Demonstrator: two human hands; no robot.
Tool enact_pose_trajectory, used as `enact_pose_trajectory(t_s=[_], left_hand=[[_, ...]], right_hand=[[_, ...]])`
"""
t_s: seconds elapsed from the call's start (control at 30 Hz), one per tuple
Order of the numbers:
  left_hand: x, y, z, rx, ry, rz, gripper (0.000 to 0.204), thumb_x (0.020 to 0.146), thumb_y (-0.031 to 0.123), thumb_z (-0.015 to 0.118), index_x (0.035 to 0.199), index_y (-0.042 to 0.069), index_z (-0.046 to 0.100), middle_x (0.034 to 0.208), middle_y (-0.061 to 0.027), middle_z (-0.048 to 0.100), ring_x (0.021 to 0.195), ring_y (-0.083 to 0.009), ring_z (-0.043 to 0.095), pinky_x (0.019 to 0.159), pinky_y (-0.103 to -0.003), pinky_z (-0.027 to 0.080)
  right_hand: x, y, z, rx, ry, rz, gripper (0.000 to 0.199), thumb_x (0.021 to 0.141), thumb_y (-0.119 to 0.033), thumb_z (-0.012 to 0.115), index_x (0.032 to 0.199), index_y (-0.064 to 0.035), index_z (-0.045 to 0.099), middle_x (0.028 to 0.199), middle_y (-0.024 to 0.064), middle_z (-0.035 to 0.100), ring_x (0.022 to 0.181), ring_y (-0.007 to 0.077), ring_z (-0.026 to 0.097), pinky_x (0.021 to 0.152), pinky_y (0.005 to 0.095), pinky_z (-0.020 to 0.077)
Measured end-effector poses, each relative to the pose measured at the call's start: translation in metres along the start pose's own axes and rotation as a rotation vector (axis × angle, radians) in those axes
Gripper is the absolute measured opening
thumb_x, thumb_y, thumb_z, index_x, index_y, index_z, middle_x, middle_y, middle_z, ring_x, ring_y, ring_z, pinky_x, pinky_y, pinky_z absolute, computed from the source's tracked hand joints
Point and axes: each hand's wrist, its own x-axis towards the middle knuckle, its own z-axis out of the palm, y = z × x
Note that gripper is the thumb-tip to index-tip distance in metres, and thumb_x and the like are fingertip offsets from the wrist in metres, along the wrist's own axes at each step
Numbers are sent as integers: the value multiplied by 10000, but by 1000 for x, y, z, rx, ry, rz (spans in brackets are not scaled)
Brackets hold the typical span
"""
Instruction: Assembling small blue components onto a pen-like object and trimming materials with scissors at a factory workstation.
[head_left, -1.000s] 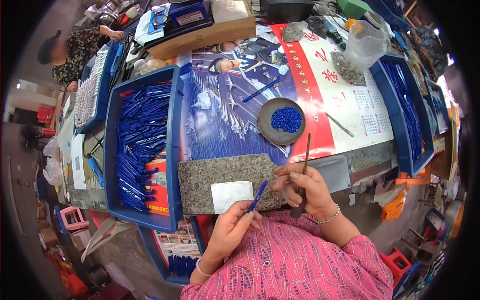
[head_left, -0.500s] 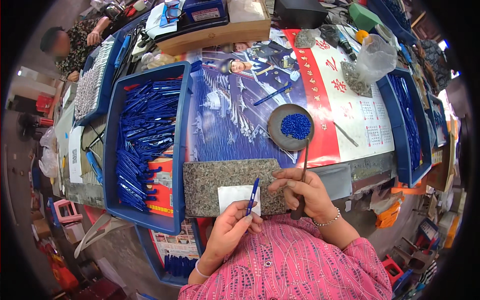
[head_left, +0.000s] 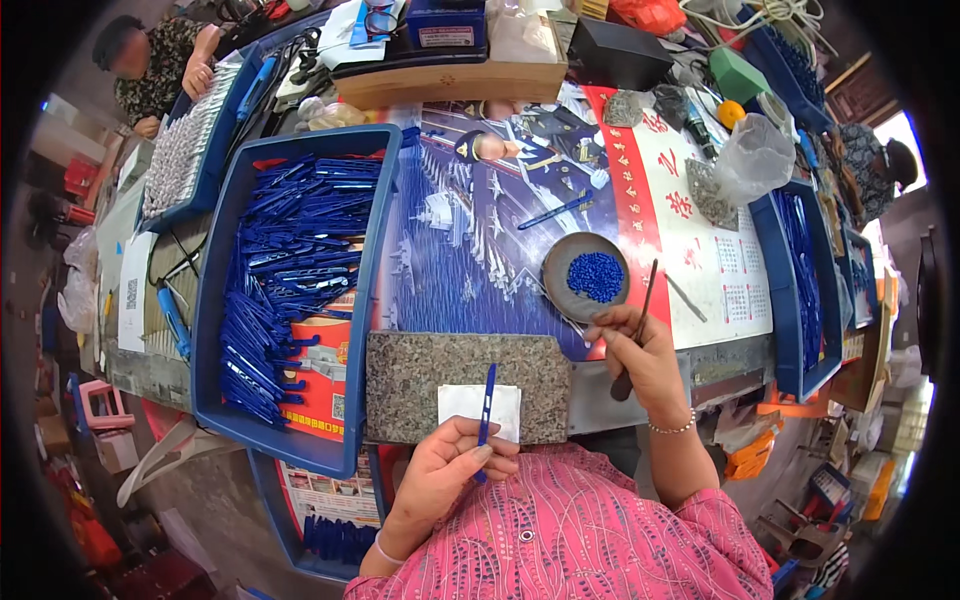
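My left hand (head_left: 440, 470) is closed around a slim blue pen part (head_left: 488, 405), holding it nearly upright at the near edge of a speckled stone slab (head_left: 410, 375). Behind it, a folded white paper (head_left: 455, 402) lies on the slab. My right hand (head_left: 648, 368) keeps a thin dark tool with a thick handle (head_left: 649, 292) in its grip, point upward. Its thumb and forefinger reach to the near rim of a round shallow dish (head_left: 552, 280). Small blue pieces (head_left: 596, 277) are heaped in that dish; whether the fingertips pinch one cannot be made out.
At left stands a blue tray (head_left: 375, 290) of blue pen parts (head_left: 300, 230); another blue tray (head_left: 830, 360) is at right. A poster (head_left: 470, 290) covers the table, with two blue pens (head_left: 555, 212) and a thin grey rod (head_left: 685, 298) on it. A co-worker (head_left: 165, 75) sits far left.
My right hand has moved from beside the pen part over the slab, away and right to the dish's edge, carrying the tool. The pen part in my left hand now stands straighter.
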Motion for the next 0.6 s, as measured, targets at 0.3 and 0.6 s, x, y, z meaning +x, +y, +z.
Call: enact_pose_trajectory(t_s=[0.3,0.6], left_hand=[[-8,3,-13,-51,-30,-17,244,921,48,428,1156,-14,425,1037,-230,583,882,-256,627,778,-337,512],[-15,11,-6,37,-7,0,351,914,50,424,1245,9,317,1047,-231,584,846,-255,639,745,-327,518]], right_hand=[[40,2,-17,-609,57,-275,120,807,-4,566,920,22,596,782,19,618,584,30,464,518,195,373],[61,-2,-5,-1188,-45,-502,94,766,-82,580,824,-9,570,805,152,542,698,356,552,612,403,440]])
